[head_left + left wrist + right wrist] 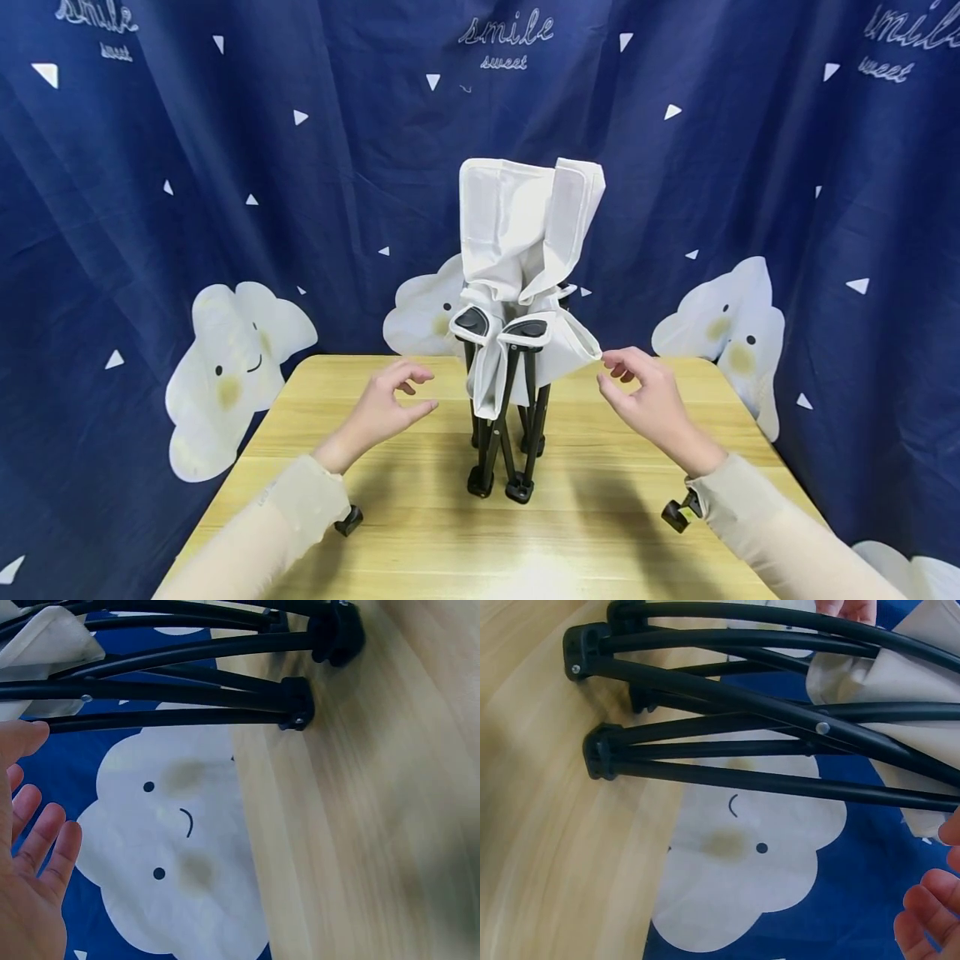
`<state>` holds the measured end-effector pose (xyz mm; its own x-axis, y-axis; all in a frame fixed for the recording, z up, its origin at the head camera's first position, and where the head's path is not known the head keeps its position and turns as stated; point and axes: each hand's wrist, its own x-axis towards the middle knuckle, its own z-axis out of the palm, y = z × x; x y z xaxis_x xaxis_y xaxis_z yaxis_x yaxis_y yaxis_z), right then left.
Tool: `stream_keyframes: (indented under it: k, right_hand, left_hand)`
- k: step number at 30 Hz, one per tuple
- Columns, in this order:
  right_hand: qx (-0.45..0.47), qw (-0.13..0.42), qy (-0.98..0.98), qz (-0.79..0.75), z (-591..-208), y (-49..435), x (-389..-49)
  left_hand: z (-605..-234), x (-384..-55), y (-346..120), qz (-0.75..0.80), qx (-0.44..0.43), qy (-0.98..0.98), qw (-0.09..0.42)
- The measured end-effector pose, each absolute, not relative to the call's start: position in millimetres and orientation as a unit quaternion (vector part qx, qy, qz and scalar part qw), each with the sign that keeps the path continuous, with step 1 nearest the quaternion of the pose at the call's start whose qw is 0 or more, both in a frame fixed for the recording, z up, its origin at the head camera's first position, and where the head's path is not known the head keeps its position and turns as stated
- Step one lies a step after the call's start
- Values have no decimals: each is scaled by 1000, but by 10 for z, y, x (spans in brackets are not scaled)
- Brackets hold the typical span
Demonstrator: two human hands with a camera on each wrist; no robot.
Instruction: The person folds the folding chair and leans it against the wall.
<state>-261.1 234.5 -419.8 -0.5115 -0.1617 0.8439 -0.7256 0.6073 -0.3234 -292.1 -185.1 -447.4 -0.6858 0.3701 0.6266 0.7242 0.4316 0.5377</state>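
A folding chair (501, 225) with white fabric and black tube legs stands upright and folded on the wooden table. Its dark legs (187, 694) and plastic feet (600, 750) show in both wrist views. To the left of the chair my left hand (388, 400) hovers with fingers loosely bent, apart from it and holding nothing. On the other side my right hand (647, 396) is held with relaxed fingers, its fingertips close to a corner of the white fabric (573, 346); whether they touch it I cannot tell.
The wooden table (360, 542) has rounded far corners. Behind it hangs a dark blue curtain (360, 208) with white clouds, triangles and lettering. Small black devices (348, 521) sit at both wrists, below beige sleeves (277, 517).
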Motion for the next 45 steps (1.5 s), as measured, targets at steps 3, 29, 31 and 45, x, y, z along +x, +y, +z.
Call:
stream_keyframes:
  k: [3, 29, 31, 45]
  right_hand:
    - [279, 407, -799, 343, -4250, 2344, -2613]
    - [254, 376, -821, 347, -4661, 2373, -2574]
    - [250, 371, -825, 346, -4692, 2377, -2566]
    - [242, 339, -840, 348, -4951, 2376, -2543]
  left_hand:
    - [-4525, -2918, -1849, -421, -336, -816, 208]
    - [-4942, -2834, -1859, -419, -296, -845, 151]
    - [-4973, -2831, -1863, -417, -295, -847, 148]
    - [-5203, -2781, -1858, -414, -289, -856, 112]
